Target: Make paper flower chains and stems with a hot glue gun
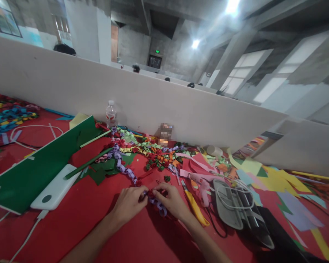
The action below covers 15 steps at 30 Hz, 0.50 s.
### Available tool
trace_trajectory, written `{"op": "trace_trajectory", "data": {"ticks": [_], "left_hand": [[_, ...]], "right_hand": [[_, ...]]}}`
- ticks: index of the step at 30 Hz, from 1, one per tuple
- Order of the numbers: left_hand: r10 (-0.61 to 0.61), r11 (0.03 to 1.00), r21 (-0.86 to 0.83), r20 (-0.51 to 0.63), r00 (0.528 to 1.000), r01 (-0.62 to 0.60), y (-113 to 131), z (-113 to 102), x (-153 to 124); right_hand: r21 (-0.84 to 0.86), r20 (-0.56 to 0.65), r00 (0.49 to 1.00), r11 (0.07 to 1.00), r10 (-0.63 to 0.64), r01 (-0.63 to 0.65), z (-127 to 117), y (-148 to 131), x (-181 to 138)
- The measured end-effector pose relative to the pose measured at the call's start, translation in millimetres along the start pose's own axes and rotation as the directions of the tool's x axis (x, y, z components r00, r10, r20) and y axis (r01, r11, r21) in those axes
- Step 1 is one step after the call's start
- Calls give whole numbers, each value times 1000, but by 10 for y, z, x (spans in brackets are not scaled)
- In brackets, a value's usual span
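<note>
My left hand [131, 201] and my right hand [168, 199] meet low in the middle of the view, fingertips pinched close together. Between them runs a purple paper chain [126, 171], its links gripped by both hands. One end hangs below my fingers over the red tabletop [104, 233]; the other trails up to the left into a pile of coloured paper chains [137, 148]. Some dark red paper shows at my right fingertips. Exactly which link each hand pinches is hidden by the fingers.
Right of my hands lie a yellow utility knife [194, 206], a pink glue gun [204, 190] and a grey case with a white cable [230, 204]. Paper scraps [298, 212] spread farther right. Left are a green board [44, 164], a white power bank [55, 188] and a bottle [111, 114].
</note>
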<state>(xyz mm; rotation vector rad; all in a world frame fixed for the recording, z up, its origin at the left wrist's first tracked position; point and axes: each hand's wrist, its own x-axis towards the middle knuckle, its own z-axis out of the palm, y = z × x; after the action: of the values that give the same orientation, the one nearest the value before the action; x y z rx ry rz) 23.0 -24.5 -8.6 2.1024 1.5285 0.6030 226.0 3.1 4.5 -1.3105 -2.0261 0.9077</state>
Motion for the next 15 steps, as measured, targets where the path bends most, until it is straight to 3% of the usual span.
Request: {"op": "trace_trajectory", "data": {"ticks": [6,10,12,15], "left_hand": [[-20,996,-87,9,1000,21,7,-46,-3],[-92,931,-358,-32,995,74,40,-15,-115],[-196,780,-594,66,978,197,62,58,-206],[-289,379,-822,332,898,426,97,160,-323]], "right_hand": [[2,16,1000,1000,-4,4,-20,-20,22],[-3,12,1000,1000,3,-3,-21,-14,23],[2,15,1000,1000,5,-5,-21,-12,22],[22,23,1000,1000,12,-12,-20,-13,22]]}}
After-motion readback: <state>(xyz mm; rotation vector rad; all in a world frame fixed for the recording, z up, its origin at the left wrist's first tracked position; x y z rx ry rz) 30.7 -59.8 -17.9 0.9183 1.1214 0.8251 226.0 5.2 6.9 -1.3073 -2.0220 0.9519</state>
